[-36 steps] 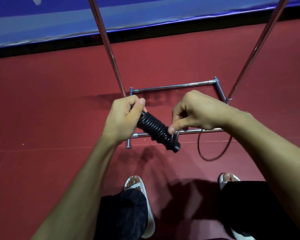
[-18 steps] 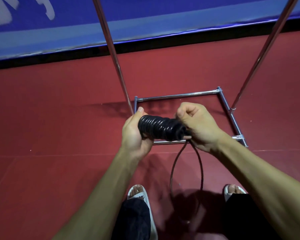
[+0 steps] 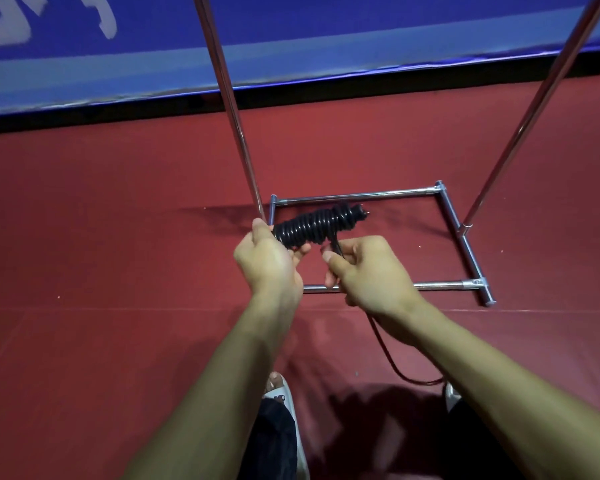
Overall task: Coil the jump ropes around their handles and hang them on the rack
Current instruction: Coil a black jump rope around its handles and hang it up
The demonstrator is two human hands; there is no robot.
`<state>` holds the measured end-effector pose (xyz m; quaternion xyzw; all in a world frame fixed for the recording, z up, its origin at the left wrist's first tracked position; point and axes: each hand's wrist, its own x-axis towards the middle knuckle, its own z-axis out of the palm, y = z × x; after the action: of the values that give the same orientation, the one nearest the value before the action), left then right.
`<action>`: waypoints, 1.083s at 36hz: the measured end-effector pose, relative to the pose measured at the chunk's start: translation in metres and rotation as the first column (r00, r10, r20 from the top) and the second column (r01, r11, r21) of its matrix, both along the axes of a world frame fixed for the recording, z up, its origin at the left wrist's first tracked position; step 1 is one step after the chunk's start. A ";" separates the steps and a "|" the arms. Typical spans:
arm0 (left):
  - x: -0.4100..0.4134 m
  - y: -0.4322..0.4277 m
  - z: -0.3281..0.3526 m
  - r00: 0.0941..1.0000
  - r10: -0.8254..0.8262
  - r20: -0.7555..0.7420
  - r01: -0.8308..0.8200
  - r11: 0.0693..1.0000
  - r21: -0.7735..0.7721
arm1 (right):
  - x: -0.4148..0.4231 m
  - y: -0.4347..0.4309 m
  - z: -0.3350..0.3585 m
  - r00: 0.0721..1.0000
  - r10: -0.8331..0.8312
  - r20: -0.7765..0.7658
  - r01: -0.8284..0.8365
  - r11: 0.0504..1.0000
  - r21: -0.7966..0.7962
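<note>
A black jump rope bundle, rope wound in many turns round its handles, lies roughly level above the rack's base. My left hand grips the bundle's left end. My right hand pinches the loose rope just below the bundle's middle. The free rope tail runs down under my right forearm and curves over the floor. The chrome rack stands right behind the bundle, its two poles rising out of view.
The rack's rectangular base frame lies on the red floor. A blue banner runs along the far wall. My feet in white slippers stand below my arms.
The bundle has risen and its right end has swung away from me. My right hand left the bundle's end and now holds the rope below it. The hanging loop has shifted right.
</note>
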<state>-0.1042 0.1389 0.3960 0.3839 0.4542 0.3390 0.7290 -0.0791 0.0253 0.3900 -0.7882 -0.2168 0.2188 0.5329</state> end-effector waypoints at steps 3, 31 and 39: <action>-0.001 0.009 -0.001 0.999 0.039 -0.027 -0.033 0.980 0.199 | 0.002 -0.006 0.018 0.998 0.065 0.017 -0.063 0.993 -0.097; -0.035 0.023 0.006 0.829 -0.404 -0.386 0.531 0.357 0.768 | 0.051 -0.041 0.060 0.813 0.503 0.291 -0.359 0.829 -0.429; -0.040 0.022 0.009 0.665 -0.713 -0.222 0.670 0.438 0.600 | 0.054 -0.042 0.042 0.791 0.612 0.028 -0.601 0.783 -0.160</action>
<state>-0.1441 0.1607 0.4048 0.7466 0.0903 0.1558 0.6405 -0.0247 -0.0168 0.4324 -0.7206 -0.4630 0.3622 0.3677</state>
